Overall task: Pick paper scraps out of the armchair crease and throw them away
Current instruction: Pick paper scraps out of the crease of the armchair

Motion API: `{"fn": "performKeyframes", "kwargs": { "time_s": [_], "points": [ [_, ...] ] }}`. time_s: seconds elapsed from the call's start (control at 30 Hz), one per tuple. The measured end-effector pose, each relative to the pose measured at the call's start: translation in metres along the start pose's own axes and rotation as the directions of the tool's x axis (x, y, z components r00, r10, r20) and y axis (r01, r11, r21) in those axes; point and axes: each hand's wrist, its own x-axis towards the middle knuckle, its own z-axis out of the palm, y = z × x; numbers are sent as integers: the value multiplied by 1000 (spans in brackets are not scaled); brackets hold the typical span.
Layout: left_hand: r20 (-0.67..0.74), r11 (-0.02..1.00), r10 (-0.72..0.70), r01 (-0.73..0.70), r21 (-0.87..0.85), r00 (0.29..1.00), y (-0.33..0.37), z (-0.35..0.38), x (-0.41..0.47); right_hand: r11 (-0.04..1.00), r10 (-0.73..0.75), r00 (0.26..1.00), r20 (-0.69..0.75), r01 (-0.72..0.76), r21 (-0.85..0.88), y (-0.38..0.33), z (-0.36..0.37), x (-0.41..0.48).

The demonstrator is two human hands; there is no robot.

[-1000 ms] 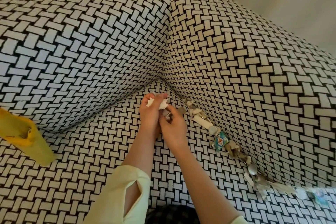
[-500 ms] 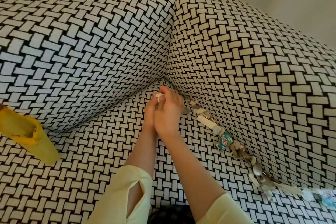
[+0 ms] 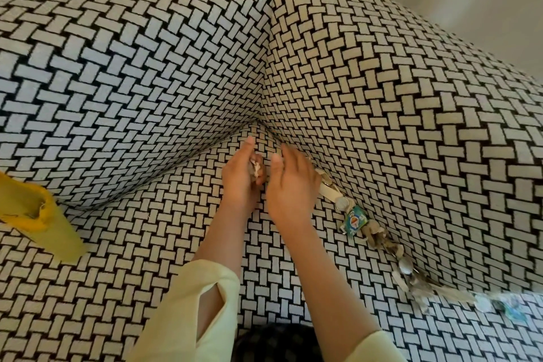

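1. Two hands work at the back corner of the armchair [image 3: 382, 97] seat. The left hand [image 3: 239, 182] curls round a small wad of scraps [image 3: 256, 168], white and crumpled. The right hand [image 3: 289, 188] hovers just beside it, fingers loose and apart, with nothing visible in it.
2. What the next pick turns on is that the line of scraps [image 3: 379, 238] lies to the right of both hands, packed into the crease [image 3: 271, 135] between the seat and the chair's right arm. Its long axis runs diagonally from beside the right hand down toward the lower right edge of the view. The right hand is the nearer one, and its outer edge hides or almost touches the topmost piece.
3. The litter looks mixed: pale torn strips, greyish rounded bits and a blue printed wrapper [image 3: 354, 219] partway along. The far end is too blurred to read.
4. A yellow bag [image 3: 44, 220] lies on the seat, well apart to the left, and is probably where the scraps go.
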Motion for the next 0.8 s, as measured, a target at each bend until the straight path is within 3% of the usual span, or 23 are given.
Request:
{"fn": "performKeyframes", "kwargs": {
  "time_s": [0.2,0.43,0.57,0.8],
  "points": [
    [43,996,-61,63,-66,997,4,3,-7,953,28,998,-61,-45,-299,25,-1,3],
    [71,995,-61,66,-78,996,4,2,-7,874,131,983,125,-55,-482,28,-6,18],
    [77,995,-69,75,-68,995,4,1,-7,848,153,975,162,-45,-528,21,-11,30],
    [67,994,-82,86,-62,994,4,2,-6,881,26,957,289,114,-458,23,-10,24]
  ]
}}
